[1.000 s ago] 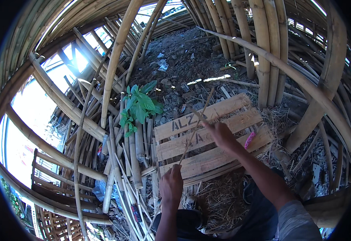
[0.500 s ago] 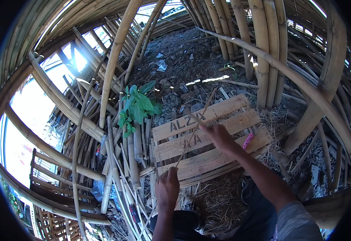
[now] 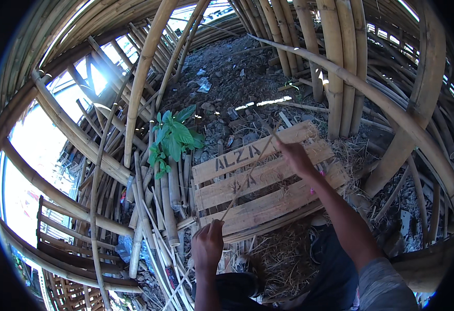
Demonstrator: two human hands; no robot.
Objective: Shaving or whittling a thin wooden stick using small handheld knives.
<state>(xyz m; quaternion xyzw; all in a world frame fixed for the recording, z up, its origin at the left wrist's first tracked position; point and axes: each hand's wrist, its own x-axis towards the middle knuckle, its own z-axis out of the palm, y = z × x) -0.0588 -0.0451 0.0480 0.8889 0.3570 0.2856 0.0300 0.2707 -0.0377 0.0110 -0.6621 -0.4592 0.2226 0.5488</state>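
Left hand (image 3: 208, 246): held thin strip (image 3: 237, 196)
Right hand (image 3: 293, 155): gripped narrow tool (image 3: 266, 124)
Progress: strip appeared undivided; remainder was unclear

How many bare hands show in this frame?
2: the left hand grips the near end of a thin strip; the right hand is over the slatted crate. No others show.

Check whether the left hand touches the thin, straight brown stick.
Touching: in the head view, the left hand is closed around the near part of the thin, straight brown stick.
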